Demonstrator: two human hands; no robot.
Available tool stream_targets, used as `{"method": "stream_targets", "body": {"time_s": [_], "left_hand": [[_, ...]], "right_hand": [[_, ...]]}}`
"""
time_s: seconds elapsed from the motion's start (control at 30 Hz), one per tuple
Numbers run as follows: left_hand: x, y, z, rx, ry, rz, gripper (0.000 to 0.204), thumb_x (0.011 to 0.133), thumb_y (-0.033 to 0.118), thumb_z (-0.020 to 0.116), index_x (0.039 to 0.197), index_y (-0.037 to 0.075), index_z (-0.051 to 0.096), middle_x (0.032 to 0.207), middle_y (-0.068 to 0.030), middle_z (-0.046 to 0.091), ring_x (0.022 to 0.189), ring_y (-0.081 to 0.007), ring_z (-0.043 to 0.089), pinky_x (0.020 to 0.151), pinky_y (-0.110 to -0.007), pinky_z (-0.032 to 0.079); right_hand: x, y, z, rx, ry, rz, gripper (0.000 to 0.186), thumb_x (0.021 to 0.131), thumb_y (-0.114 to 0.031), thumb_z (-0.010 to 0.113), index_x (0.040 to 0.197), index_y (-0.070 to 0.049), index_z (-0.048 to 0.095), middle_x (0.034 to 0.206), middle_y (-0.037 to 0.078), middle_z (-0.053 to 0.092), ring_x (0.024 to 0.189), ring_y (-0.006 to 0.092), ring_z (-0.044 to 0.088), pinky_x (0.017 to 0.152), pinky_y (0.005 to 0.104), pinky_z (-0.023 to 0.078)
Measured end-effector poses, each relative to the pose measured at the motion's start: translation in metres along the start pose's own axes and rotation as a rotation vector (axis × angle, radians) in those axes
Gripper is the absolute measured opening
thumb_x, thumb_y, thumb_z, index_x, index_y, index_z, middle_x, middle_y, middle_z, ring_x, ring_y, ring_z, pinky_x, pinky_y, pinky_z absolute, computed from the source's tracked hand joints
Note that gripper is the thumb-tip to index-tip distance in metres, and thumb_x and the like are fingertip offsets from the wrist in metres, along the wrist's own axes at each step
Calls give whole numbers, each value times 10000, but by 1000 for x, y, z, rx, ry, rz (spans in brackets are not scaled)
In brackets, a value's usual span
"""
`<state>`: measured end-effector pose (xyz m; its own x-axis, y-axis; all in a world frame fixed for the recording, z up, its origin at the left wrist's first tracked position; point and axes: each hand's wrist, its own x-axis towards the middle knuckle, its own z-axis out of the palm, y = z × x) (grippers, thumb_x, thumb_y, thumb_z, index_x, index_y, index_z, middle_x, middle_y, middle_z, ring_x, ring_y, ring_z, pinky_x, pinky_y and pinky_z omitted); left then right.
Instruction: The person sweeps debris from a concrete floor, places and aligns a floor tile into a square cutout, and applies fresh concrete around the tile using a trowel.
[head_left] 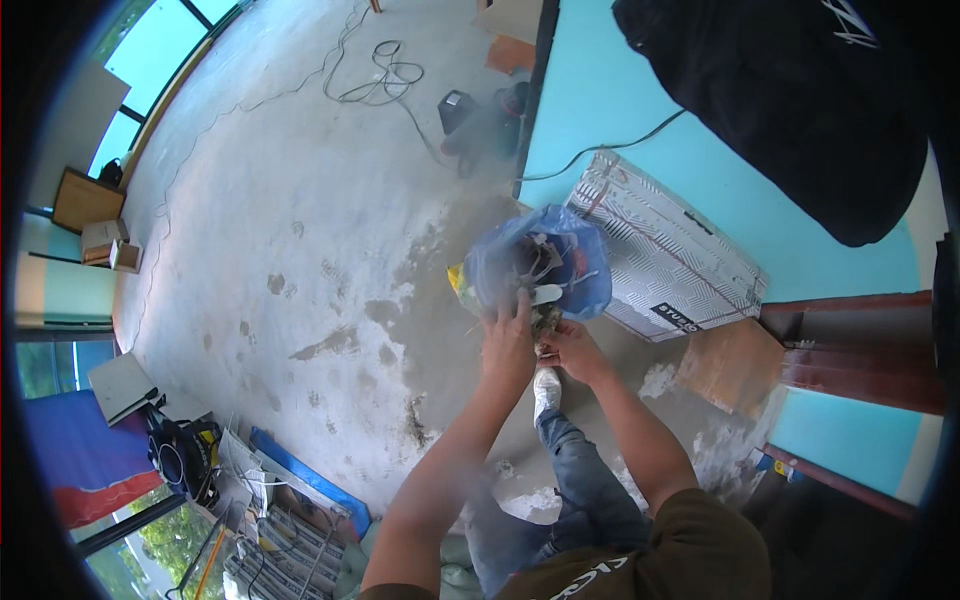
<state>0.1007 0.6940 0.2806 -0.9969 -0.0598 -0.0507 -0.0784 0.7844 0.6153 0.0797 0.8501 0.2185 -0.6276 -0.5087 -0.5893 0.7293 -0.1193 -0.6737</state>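
A blue plastic bag [592,290] stands open on the floor in front of me, with mixed litter inside, among it a white piece [547,294] near the rim. My left hand [508,335] is at the bag's near edge, its fingers closed over the plastic. Just to the right, my right hand [573,352] is closed with fingertips together on a crumpled grey-brown scrap [546,322], whose kind I cannot make out. The scrap lies between both hands, partly hidden by fingers. Something yellow [457,281] shows at the bag's left side.
A large patterned flat box [670,245] leans against the turquoise wall right of the bag. A cable [390,85] lies coiled on the stained concrete floor. Dark tools [480,125] stand by the wall's end. Metal ladder-like parts [290,555] and a black bag [185,455] are at lower left.
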Motion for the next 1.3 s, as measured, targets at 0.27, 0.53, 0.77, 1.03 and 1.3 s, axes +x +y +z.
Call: {"method": "stream_targets", "body": {"time_s": [0.27, 0.53, 0.77, 1.03, 1.3], "left_hand": [[111, 27, 79, -156, 137, 198, 714, 730, 19, 637, 1384, 16, 353, 1387, -256, 358, 1233, -453, 379, 995, -479, 379], [102, -40, 155, -170, 161, -285, 411, 717, 95, 626, 1111, -16, 598, 1312, -266, 447, 1129, -491, 463, 994, -500, 356], [101, -54, 86, -347, 78, -134, 243, 750, 191, 661, 871, -19, 667, 970, -235, 643, 920, -401, 613, 843, -441, 468], [-87, -152, 56, -437, 596, -426, 235, 790, 148, 680, 978, 11, 644, 1217, -193, 571, 1217, -393, 465, 1013, -454, 390], [-483, -328, 132, -74, 222, -1065, 271, 779, 116, 650, 1006, -30, 631, 1037, -214, 628, 984, -392, 584, 892, -429, 457]], "right_hand": [[35, -99, -79, -288, 190, -231, 263, 912, -211, 582, 1057, 4, 624, 937, 36, 656, 837, 125, 647, 685, 254, 560], [103, -43, -102, -1399, 514, -321, 140, 815, -122, 578, 858, 2, 627, 801, 237, 644, 784, 421, 625, 712, 495, 494], [113, -25, -72, -1420, 609, -490, 148, 845, -91, 524, 872, 17, 622, 735, 252, 625, 743, 456, 608, 673, 501, 465], [63, -31, -30, -705, 920, -525, 243, 885, -110, 525, 1013, 73, 622, 881, 202, 671, 794, 338, 646, 746, 400, 481], [100, 16, -39, -1591, 734, -636, 175, 846, -146, 581, 858, 28, 598, 784, 212, 623, 735, 385, 600, 676, 422, 444]]}}
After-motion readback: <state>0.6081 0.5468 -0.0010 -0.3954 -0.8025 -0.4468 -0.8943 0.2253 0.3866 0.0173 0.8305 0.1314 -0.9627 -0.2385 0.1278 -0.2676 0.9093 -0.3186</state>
